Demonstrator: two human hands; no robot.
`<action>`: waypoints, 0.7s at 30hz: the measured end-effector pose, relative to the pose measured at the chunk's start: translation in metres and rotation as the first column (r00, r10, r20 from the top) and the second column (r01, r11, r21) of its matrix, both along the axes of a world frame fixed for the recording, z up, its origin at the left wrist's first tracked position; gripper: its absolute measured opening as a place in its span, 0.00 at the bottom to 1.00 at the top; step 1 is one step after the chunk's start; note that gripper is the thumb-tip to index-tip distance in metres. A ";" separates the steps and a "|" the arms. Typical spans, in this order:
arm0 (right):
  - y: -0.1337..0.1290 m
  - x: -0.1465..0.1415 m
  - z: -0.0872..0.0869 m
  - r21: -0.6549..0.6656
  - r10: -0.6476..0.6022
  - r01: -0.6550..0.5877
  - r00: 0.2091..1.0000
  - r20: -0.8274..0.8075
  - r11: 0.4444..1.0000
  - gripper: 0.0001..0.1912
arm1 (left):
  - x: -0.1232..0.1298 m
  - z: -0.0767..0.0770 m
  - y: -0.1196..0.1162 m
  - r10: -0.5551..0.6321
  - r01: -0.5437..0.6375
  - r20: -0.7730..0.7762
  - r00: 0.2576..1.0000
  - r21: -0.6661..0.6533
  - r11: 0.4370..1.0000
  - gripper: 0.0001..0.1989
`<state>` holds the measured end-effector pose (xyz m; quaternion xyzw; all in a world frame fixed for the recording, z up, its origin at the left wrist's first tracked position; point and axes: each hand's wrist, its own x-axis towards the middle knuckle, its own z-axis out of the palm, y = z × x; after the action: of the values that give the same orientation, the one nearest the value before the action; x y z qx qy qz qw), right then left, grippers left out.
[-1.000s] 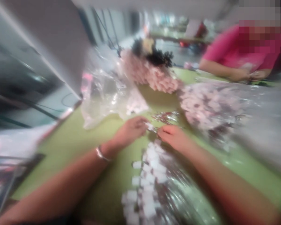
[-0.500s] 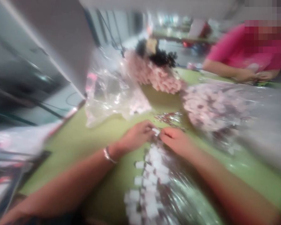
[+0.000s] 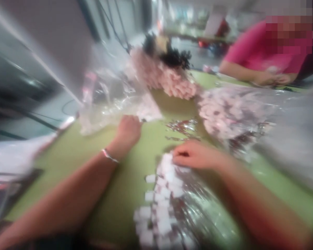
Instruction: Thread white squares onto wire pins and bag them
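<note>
My left hand, with a bracelet at its wrist, is closed near the edge of a clear plastic bag; a small dark bit shows beside its fingers, too blurred to name. My right hand is curled with thumb and fingers together at the top of a pile of white tagged pieces; what it pinches, if anything, cannot be made out. Clear wrapping lies to the right of that pile. Just beyond my right hand are thin reddish, shiny pieces on the green table.
Pale pink bundles in plastic lie at the right. Farther back are pink bundles with a dark leafy piece. A person in a pink top sits across the table, hands together. A grey panel rises at the left.
My hands have parted. The left moved left and away towards the plastic bag; the right came down slightly onto the white pile. The white piece between them no longer shows. The view shifted slightly.
</note>
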<state>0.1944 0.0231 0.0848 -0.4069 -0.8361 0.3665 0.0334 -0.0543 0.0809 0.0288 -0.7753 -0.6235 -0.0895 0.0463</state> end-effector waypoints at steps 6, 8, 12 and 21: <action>0.022 0.021 -0.012 0.208 -0.312 0.302 0.950 0.019 0.930 0.11 | -0.008 -0.018 0.008 0.006 -0.001 0.110 0.994 -0.041 0.999 0.15; 0.030 0.026 -0.018 0.345 -0.393 0.354 0.918 0.048 0.869 0.09 | -0.009 -0.021 0.007 0.015 -0.011 0.212 0.977 -0.018 1.000 0.15; 0.039 0.033 -0.026 0.446 -0.386 0.283 0.908 0.160 0.849 0.10 | -0.011 -0.023 0.002 -0.049 0.039 0.255 0.966 0.044 0.998 0.18; 0.035 0.029 -0.047 0.533 -0.302 0.144 0.927 0.221 0.834 0.09 | 0.016 -0.021 -0.025 0.028 0.137 0.854 0.519 -0.116 0.984 0.22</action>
<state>0.2238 0.0577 0.0382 -0.5295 -0.8442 0.0621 0.0567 -0.0387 0.0564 0.0075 -0.6520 -0.5467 -0.4060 -0.3333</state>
